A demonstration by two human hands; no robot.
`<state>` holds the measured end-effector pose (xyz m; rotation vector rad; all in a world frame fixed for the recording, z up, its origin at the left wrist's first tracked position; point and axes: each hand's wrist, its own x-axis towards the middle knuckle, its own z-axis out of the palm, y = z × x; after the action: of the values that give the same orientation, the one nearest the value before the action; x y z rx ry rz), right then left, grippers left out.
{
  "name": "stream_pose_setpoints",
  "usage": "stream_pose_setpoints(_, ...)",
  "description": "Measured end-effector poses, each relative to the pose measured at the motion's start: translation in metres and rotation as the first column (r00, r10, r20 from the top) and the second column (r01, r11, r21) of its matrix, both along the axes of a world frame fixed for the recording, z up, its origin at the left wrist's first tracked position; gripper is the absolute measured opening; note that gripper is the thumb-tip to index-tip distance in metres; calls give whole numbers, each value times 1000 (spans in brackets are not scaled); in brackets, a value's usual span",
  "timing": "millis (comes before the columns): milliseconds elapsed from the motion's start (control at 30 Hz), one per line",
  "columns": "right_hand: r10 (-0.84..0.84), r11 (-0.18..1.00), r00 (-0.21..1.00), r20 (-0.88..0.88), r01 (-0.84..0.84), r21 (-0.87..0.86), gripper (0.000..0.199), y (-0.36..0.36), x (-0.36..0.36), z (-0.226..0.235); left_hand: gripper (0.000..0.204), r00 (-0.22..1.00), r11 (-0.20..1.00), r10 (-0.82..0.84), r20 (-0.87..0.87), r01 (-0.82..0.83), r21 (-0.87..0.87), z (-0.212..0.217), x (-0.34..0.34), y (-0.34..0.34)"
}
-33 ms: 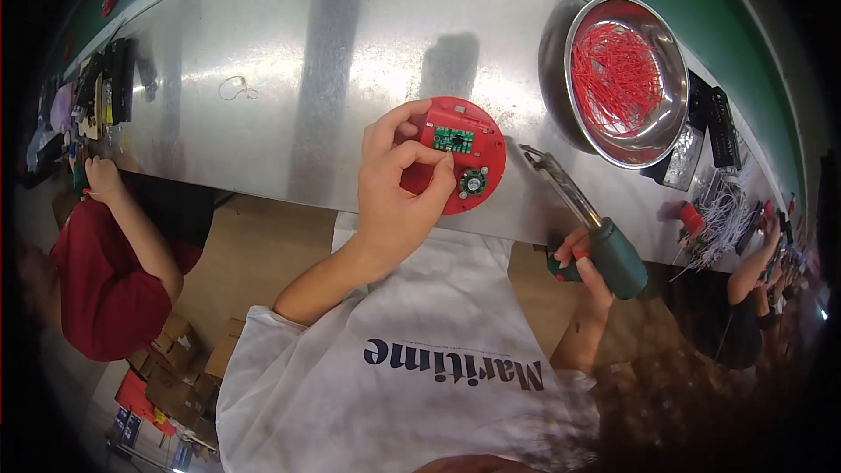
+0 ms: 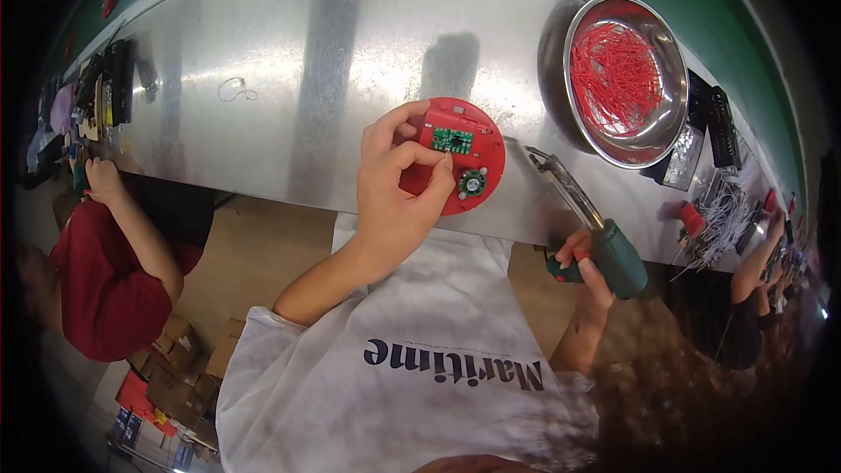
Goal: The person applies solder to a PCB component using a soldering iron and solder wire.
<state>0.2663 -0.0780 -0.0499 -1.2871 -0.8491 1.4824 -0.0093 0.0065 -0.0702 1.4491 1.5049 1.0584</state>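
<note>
My left hand (image 2: 399, 171) is closed at the near left edge of a round red plastic housing (image 2: 491, 136), holding it over the table. Thumb and forefinger pinch together at the near edge of a small green circuit board (image 2: 452, 140) inside it; anything between their tips is too small to make out. Closer to me in the housing sits a round part with a metallic centre (image 2: 473, 182). Wrapped round the green handle of a soldering gun (image 2: 618, 258) is my right hand (image 2: 583, 263). The gun's metal tip points up and left, just right of the housing and apart from it.
A steel bowl (image 2: 674, 127) of red wires (image 2: 613, 79) stands at the far right, with white wires (image 2: 718, 219) nearer. A thin wire loop (image 2: 235, 89) lies on the metal table (image 2: 263, 17). People work at both sides; a red-sleeved arm (image 2: 144, 241) is at left.
The soldering gun's tip has shifted very slightly to the right. My left hand and the red housing look almost unmoved.
</note>
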Motion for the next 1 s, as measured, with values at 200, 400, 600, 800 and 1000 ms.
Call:
stream_pose_setpoints(200,-117,993,993,15,118,-31,26,-16,7,-14,7,1000,1000,-3,0,3,-23,2,0,1)
stream_pose_setpoints(400,-186,982,982,-22,185,-28,31,-24,8,-21,6,998,997,-40,-46,38,-63,8,-3,3)
stream_pose_setpoints(600,-267,964,955,-127,266,-26,31,-21,8,-21,15,984,978,-179,2,178,-111,12,-23,7)
stream_pose_setpoints(800,-304,952,939,-161,307,-9,29,-22,6,-23,41,896,893,-427,-123,396,-211,44,-35,44)
stream_pose_setpoints(1000,-330,942,927,-177,335,-2,26,-22,6,-29,45,766,882,-457,-453,455,-120,44,-60,99)
